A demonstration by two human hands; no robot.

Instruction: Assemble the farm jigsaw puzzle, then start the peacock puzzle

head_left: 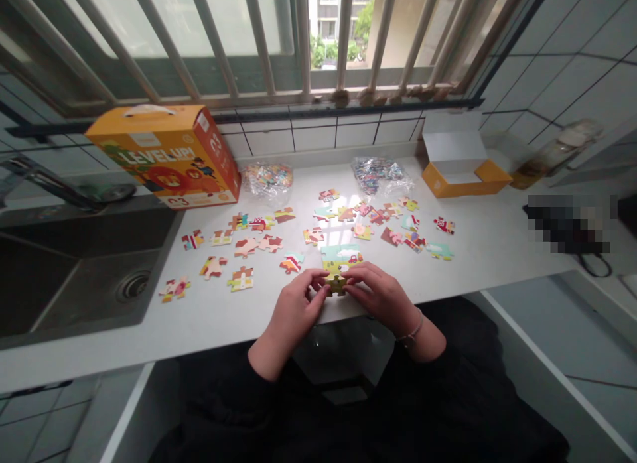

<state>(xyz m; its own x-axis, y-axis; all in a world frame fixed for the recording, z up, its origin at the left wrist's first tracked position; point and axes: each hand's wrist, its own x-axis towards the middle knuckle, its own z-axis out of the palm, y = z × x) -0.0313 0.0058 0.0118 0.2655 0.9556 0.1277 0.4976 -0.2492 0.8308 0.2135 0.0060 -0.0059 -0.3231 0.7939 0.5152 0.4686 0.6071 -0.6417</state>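
Observation:
Both my hands meet at the front edge of the white counter (497, 251). My left hand (293, 310) and my right hand (381, 296) pinch a small group of joined puzzle pieces (339, 267) showing sky, a red car and green ground. The fingers of both hands are curled onto its lower edge. Several loose puzzle pieces (243, 245) lie scattered to the left, and more loose pieces (393, 221) lie behind and to the right of my hands.
An orange puzzle box (166, 151) stands at the back left beside a steel sink (84, 277). Two clear bags of pieces (269, 178) (381, 173) lie near the wall. An open orange tray box (462, 164) sits at the back right, with a jar (552, 154) beyond.

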